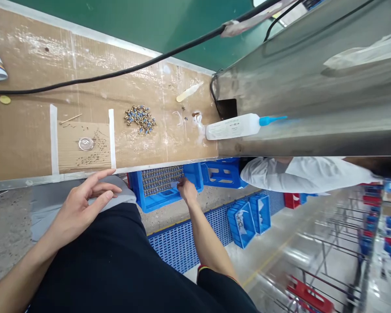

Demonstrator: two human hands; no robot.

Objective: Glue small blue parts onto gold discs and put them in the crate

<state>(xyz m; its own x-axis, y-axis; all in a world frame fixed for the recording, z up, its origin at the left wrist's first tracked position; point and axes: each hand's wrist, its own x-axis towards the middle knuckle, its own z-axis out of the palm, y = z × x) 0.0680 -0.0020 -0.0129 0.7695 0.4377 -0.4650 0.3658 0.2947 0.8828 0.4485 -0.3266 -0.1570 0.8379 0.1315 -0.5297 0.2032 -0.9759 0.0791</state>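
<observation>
My left hand (81, 204) hovers above my lap beside the bench's front edge, fingers spread and holding nothing. My right hand (186, 190) reaches down below the bench into a blue bin (156, 201) packed with rows of small parts (161, 179). Its fingers are bent together on the parts at the bin's right side; what they grip is too small to make out. On the cardboard-covered bench (26, 143) lies a small heap of blue and brass parts (140, 118).
A white bottle with a blue nozzle (234, 127) lies at the bench's right end against a metal housing (313, 78). A black cable (117, 73) crosses the bench. A round clear disc (86, 144) sits on a taped patch. More blue bins (247, 217) stand on the floor. Another person's white sleeve (299, 174) is at the right.
</observation>
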